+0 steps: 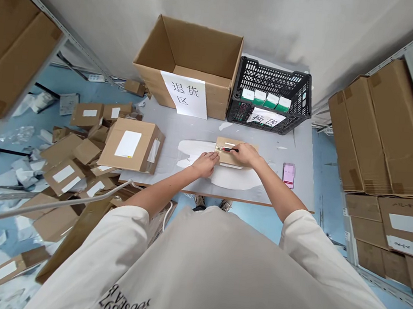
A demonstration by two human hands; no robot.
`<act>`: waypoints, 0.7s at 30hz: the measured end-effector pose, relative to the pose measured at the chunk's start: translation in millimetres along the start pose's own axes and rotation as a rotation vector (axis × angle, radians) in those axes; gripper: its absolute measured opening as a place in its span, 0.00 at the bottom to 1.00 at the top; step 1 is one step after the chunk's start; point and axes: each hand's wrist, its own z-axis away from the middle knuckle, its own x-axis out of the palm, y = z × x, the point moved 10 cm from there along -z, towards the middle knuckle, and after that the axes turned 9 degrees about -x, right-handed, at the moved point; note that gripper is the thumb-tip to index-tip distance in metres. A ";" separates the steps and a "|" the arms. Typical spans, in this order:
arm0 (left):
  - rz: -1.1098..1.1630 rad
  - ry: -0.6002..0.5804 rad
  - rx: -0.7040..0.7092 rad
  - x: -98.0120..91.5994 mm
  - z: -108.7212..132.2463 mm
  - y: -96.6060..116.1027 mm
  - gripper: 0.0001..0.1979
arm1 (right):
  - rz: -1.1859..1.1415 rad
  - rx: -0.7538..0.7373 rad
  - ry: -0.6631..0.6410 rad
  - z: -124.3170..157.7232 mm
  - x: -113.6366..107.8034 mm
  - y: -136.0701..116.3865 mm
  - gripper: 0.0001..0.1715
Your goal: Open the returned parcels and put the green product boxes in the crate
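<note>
A small cardboard box (232, 159) lies flat on the table in front of me, with clear tape at its left end. My right hand (247, 154) is closed around a red and black utility knife (229, 149). Its tip points left and meets the taped end of the box. My left hand (206, 164) grips the box's near left corner, fingers bent and close to the knife tip. Under and around the box is a white patch (235, 179) on the grey tabletop (155, 114).
At the back stand a large open carton (144, 76) and a black crate (295, 119) holding several green-and-white boxes. A closed carton (120, 133) is left, a phone (289, 175) right. Loaded shelves flank both sides. Boxes and wrappings cover the left floor; a pale cable (76, 201) crosses there.
</note>
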 end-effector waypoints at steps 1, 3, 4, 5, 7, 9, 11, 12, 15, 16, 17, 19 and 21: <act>-0.002 0.001 0.000 0.3 -0.3 0.1 0.40 | 0.004 0.007 -0.002 0.6 -0.5 0.0 0.29; -0.006 0.000 -0.005 0.8 -1.1 0.1 0.39 | 0.014 0.023 -0.009 1.8 -2.8 0.6 0.28; -0.007 0.001 -0.009 0.9 -1.5 0.0 0.39 | 0.019 0.029 -0.014 2.7 -4.2 1.3 0.28; -0.006 0.004 -0.012 1.0 -1.9 0.0 0.39 | 0.021 0.032 -0.021 3.8 -5.6 2.3 0.28; -0.003 0.013 -0.014 0.9 -2.7 0.1 0.40 | 0.025 0.039 -0.032 7.0 -8.1 6.0 0.27; -0.005 0.024 -0.012 1.2 -3.2 0.4 0.41 | 0.032 0.046 -0.039 11.0 -9.3 11.2 0.27; -0.009 0.030 -0.012 1.9 -3.4 0.3 0.41 | 0.040 0.057 -0.036 14.6 -9.2 16.7 0.27; -0.009 0.030 -0.011 2.3 -3.6 0.2 0.41 | 0.044 0.060 -0.031 15.7 -8.8 18.8 0.28; -0.004 0.022 -0.011 2.7 -4.1 0.1 0.40 | 0.054 0.058 -0.011 16.3 -6.7 21.9 0.27; -0.004 0.019 -0.013 2.4 -4.4 0.0 0.39 | 0.059 0.061 -0.006 16.3 -6.2 23.3 0.27; -0.005 0.016 -0.016 1.9 -4.7 0.0 0.39 | 0.064 0.072 -0.003 16.7 -6.0 26.0 0.26; -0.006 0.012 -0.021 0.5 -5.1 0.1 0.38 | 0.074 0.115 -0.010 19.8 -6.1 35.3 0.26; -0.004 0.016 -0.023 -1.2 -5.4 0.6 0.38 | 0.072 0.159 -0.028 26.5 -6.4 48.3 0.25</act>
